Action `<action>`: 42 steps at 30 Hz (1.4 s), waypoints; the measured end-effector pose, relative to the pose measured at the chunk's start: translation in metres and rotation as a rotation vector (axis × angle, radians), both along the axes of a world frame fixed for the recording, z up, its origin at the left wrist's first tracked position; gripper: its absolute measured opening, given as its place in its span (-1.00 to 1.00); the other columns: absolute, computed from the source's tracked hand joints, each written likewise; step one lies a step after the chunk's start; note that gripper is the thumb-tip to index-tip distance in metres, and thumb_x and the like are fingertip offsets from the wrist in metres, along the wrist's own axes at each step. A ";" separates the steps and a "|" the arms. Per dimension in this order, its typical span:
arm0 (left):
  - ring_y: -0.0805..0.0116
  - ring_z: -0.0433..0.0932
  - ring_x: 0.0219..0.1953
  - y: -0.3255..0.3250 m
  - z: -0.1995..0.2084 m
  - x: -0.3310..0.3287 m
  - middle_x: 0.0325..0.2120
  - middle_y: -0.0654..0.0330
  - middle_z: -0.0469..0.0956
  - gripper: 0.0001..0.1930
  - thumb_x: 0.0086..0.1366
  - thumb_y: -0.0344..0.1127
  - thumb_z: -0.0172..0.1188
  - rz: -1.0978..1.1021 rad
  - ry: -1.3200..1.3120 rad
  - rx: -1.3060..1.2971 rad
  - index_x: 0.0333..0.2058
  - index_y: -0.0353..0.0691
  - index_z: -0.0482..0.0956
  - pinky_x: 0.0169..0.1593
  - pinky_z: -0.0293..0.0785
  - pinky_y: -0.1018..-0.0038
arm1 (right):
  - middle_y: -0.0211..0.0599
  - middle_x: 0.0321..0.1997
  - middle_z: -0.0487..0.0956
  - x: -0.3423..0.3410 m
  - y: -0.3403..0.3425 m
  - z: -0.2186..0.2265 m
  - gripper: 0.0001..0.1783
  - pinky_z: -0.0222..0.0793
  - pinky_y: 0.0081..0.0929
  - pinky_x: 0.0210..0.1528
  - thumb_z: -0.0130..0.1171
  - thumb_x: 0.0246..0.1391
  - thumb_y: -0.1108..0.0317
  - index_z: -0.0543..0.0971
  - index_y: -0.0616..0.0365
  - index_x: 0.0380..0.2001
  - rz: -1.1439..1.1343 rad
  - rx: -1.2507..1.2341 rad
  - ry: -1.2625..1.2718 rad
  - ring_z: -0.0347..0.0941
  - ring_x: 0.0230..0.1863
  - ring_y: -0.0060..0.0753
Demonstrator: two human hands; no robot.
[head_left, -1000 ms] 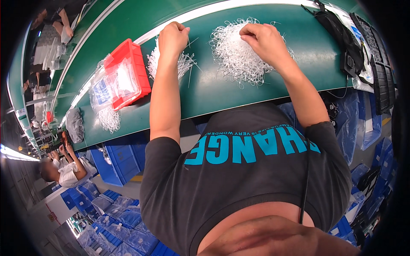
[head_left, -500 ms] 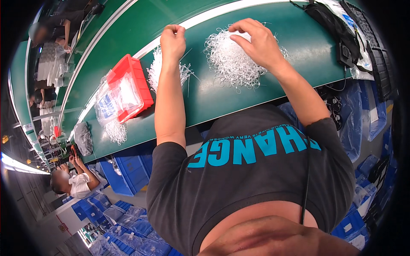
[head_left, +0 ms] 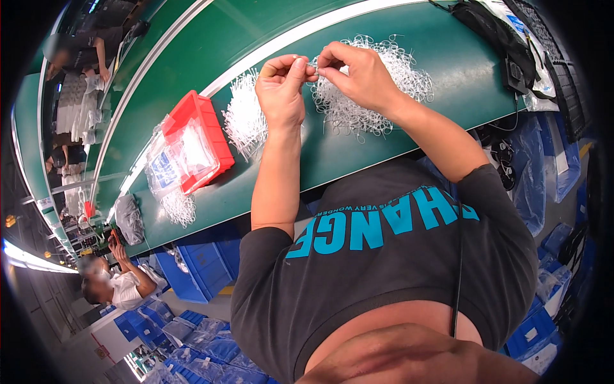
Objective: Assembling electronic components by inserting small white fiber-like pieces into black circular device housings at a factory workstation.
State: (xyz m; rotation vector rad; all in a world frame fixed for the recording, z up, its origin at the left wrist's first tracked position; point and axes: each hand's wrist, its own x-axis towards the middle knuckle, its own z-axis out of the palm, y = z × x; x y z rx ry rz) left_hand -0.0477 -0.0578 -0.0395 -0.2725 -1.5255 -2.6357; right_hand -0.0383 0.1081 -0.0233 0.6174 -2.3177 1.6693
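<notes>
My left hand (head_left: 281,89) and my right hand (head_left: 358,75) meet above the green bench, fingertips almost touching. Both are closed in a pinch on a thin white cable tie (head_left: 312,64), mostly hidden by the fingers. Behind and under my right hand spreads a heap of white cable ties bent into loops (head_left: 400,73). To the left of my left hand lies a pile of straight white cable ties (head_left: 243,118), partly covered by that hand and wrist.
A red bin (head_left: 217,144) with clear plastic bags (head_left: 192,150) stands left on the green bench (head_left: 460,70); more white ties (head_left: 178,208) lie beside it. A black bag (head_left: 489,32) is at the far right. Blue crates (head_left: 201,269) and a co-worker (head_left: 128,285) are lower left.
My left hand has come right, away from the straight ties. My right hand has moved left off the looped heap, and the two hands now meet at the fingertips.
</notes>
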 end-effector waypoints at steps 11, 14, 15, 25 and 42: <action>0.40 0.63 -0.44 0.021 0.001 0.012 -0.46 0.08 0.60 -0.88 0.22 -0.53 0.25 0.068 -0.013 -0.192 -0.30 -0.43 0.52 -0.38 0.65 0.50 | -0.28 -0.47 0.61 -0.003 0.003 0.000 -0.83 0.44 -0.48 -0.37 0.28 -0.03 0.40 0.56 0.20 -0.35 -0.174 -0.120 0.174 0.54 -0.46 -0.39; 0.39 0.63 -0.45 0.019 0.000 0.011 -0.47 0.08 0.60 -0.88 0.21 -0.53 0.25 0.090 -0.001 -0.143 -0.29 -0.43 0.53 -0.37 0.65 0.50 | -0.33 -0.51 0.60 -0.003 0.004 0.000 -0.91 0.40 -0.45 -0.37 0.27 -0.02 0.39 0.59 0.16 -0.46 -0.166 -0.006 0.273 0.49 -0.53 -0.36; 0.40 0.62 -0.46 0.018 0.000 0.010 -0.47 0.08 0.60 -0.88 0.21 -0.53 0.25 0.102 0.011 -0.136 -0.29 -0.43 0.53 -0.36 0.65 0.51 | -0.36 -0.54 0.59 -0.003 0.004 0.001 -0.91 0.37 -0.43 -0.36 0.26 -0.01 0.39 0.59 0.15 -0.52 -0.164 0.027 0.317 0.46 -0.56 -0.35; 0.34 0.62 -0.44 0.017 0.000 0.010 -0.45 0.05 0.61 -0.87 0.20 -0.56 0.26 0.115 0.004 -0.181 -0.29 -0.45 0.53 -0.34 0.63 0.46 | -0.38 -0.57 0.59 -0.003 0.007 -0.004 -0.94 0.33 -0.46 -0.28 0.25 -0.01 0.40 0.60 0.13 -0.50 -0.128 0.041 0.307 0.44 -0.60 -0.39; 0.46 0.61 -0.47 0.025 -0.005 0.013 -0.46 0.15 0.62 -0.93 0.22 -0.53 0.23 0.076 0.016 -0.204 -0.31 -0.38 0.58 -0.35 0.62 0.54 | -0.25 -0.40 0.65 0.001 0.011 -0.001 -0.79 0.50 -0.50 -0.28 0.31 0.00 0.38 0.57 0.25 -0.31 -0.093 -0.097 0.026 0.59 -0.36 -0.45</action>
